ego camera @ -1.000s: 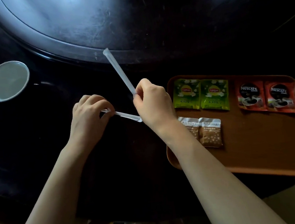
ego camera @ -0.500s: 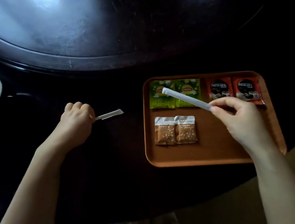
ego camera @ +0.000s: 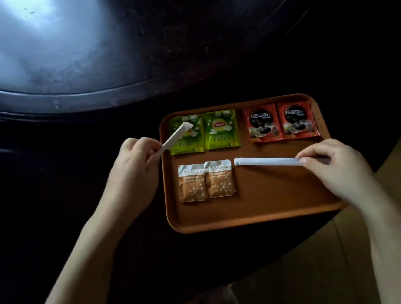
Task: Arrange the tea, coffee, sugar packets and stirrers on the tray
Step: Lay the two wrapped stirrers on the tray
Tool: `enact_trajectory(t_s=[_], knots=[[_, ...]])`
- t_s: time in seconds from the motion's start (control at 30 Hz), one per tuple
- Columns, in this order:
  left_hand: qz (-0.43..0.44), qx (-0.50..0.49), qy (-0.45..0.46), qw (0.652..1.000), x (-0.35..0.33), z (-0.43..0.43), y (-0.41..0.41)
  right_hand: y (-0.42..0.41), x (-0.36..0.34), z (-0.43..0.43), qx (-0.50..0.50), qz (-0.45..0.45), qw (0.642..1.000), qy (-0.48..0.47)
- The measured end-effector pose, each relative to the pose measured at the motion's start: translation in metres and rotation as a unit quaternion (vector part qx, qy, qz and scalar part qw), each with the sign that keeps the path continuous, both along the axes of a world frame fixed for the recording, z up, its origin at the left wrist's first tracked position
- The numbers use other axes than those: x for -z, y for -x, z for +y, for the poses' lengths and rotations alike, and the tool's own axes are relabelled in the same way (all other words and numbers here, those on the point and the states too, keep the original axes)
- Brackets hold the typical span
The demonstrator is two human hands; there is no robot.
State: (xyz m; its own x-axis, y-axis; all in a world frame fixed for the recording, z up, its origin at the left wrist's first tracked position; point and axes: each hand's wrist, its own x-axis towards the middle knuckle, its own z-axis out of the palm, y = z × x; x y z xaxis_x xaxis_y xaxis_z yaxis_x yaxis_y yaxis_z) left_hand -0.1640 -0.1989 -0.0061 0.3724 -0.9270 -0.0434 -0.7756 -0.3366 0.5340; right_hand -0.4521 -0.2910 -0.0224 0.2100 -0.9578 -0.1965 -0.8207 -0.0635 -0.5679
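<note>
At the right of the frame the right hand (ego camera: 336, 166) pinches one end of a white wrapped stirrer (ego camera: 268, 162) that lies flat on the brown tray (ego camera: 248, 210), right of two sugar packets (ego camera: 207, 183). Left of centre, the left hand (ego camera: 132, 165) is closed around a second stirrer (ego camera: 176, 137), its tip over the green tea packets (ego camera: 203, 131). Two red coffee packets (ego camera: 281, 121) fill the tray's upper right corner.
</note>
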Motion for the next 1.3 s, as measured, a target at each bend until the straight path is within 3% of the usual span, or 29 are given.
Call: enact_trajectory(t_s=[0.17, 0.4, 0.67, 0.9, 1.3], knots=[[0.024, 0.03, 0.015, 0.999, 0.002, -0.01, 0.03, 0.004, 0.005, -0.007, -0.041, 0.071, 0.996, 0.023], [0.042, 0.056, 0.018, 0.997, 0.0, -0.013, 0.049, 0.004, 0.006, -0.019, -0.1, 0.07, 0.991, 0.047], [0.121, 0.048, 0.009, 0.991, 0.001, -0.023, 0.071, 0.007, 0.012, -0.025, -0.155, 0.089, 0.979, 0.096], [0.168, 0.032, -0.018, 0.985, -0.001, -0.028, 0.083, 0.001, 0.029, -0.001, -0.172, 0.031, 0.968, 0.179], [0.151, 0.066, -0.048, 0.985, 0.004, -0.031, 0.09, 0.003, 0.039, -0.009, -0.16, -0.031, 0.972, 0.172]])
